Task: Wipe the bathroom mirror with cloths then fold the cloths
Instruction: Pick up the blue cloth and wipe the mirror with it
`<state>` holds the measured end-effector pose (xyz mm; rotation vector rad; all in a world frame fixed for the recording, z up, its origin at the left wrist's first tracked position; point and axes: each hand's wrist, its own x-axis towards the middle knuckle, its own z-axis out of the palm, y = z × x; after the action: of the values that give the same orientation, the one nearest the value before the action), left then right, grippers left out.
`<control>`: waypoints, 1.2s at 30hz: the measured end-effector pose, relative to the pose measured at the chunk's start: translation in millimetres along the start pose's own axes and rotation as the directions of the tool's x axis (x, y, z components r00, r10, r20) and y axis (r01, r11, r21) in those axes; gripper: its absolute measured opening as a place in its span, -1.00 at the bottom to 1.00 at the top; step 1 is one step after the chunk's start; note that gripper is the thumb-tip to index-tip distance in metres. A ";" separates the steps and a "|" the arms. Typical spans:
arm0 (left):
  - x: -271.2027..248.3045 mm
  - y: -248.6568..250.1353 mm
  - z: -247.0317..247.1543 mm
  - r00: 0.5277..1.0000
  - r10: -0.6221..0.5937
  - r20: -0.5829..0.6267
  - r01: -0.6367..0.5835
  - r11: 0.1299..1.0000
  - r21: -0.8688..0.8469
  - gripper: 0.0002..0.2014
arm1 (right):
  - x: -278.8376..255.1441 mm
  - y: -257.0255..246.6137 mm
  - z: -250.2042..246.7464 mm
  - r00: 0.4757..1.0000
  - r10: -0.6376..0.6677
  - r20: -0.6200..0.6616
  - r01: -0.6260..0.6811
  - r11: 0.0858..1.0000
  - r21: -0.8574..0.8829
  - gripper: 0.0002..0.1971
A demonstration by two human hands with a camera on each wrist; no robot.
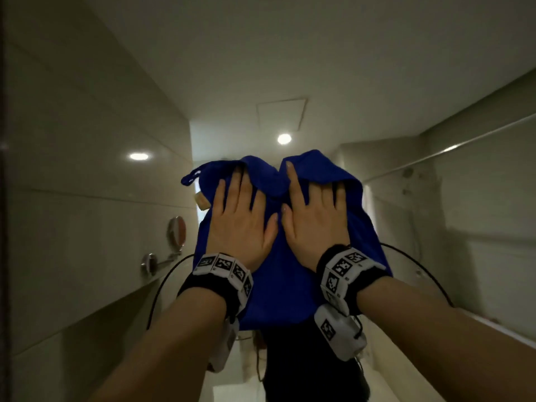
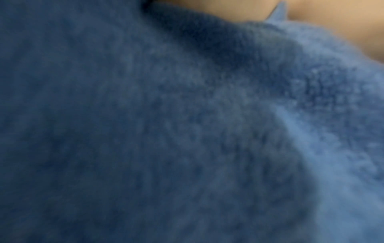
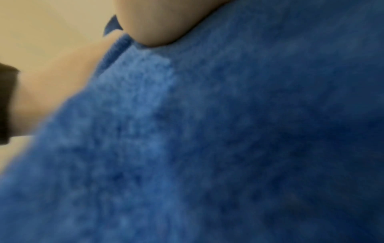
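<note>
Head view: wiping step in hand. Left hand (image 1: pixel 240 219) and right hand (image 1: pixel 314 219) lie side by side at frame centre, both pressed flat on blue cloth (image 1: pixel 285 274) held against the mirror (image 1: pixel 87 140). Fingers straight and spread, palms down on the fabric; nothing gripped or pinched. Top edges of the cloth flop over the fingertips. Whether one cloth or two overlapping: cannot tell, though a seam or gap shows between the hands at upper centre. Folding not yet begun.

Next move, by judgement: keep even palm pressure and sweep across the glass; loose top corners and the hanging loop at upper left could drag or bunch, so cloth needs keeping flat. Fold comes after, on a surface.

Wrist views vs head: left wrist cam shows only blurred blue pile filling the frame, w/ a sliver of skin at upper right. Right wrist cam adds the fabric texture, a hemmed edge at upper left, and a fingertip (image 3: pixel 158 24) bearing on the cloth. Neither shows the mirror, the reflected room, or a small round mirror (image 1: pixel 177 230) on an arm at left, approx. mid-height.
</note>
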<state>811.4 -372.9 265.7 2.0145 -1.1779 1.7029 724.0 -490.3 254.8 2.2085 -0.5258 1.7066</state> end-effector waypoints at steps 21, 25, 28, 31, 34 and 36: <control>-161.4 -306.8 6.0 0.916 -0.398 0.044 0.394 0.915 0.087 -0.37 | -7.9 -332.2 76.0 0.901 -0.429 0.059 0.419 0.898 0.133 -0.31; -177.4 -288.5 10.6 0.904 -0.425 0.042 0.417 0.900 0.129 -0.37 | -21.6 -308.5 75.2 0.855 -0.511 0.088 0.494 0.855 0.155 -0.33; -190.7 -250.3 13.5 0.862 -0.502 0.063 0.492 0.861 0.129 -0.36 | -37.2 -281.0 72.3 0.822 -0.559 0.108 0.541 0.826 0.161 -0.37; -194.1 -209.1 16.3 0.842 -0.526 0.117 0.501 0.844 0.190 -0.36 | -51.0 -248.3 68.6 0.813 -0.572 0.111 0.546 0.814 0.199 -0.41; -180.3 -165.7 18.5 0.824 -0.523 0.215 0.468 0.845 0.260 -0.22 | -60.1 -208.6 60.7 0.837 -0.543 0.071 0.511 0.820 0.257 -0.46; -167.6 -134.8 17.2 0.836 -0.507 0.207 0.459 0.855 0.240 -0.29 | -63.7 -179.3 54.3 0.853 -0.518 0.062 0.488 0.835 0.256 -0.47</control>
<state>920.7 -228.5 148.4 2.4436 -0.5005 1.3510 838.6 -348.8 177.2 2.3452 0.2426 1.3982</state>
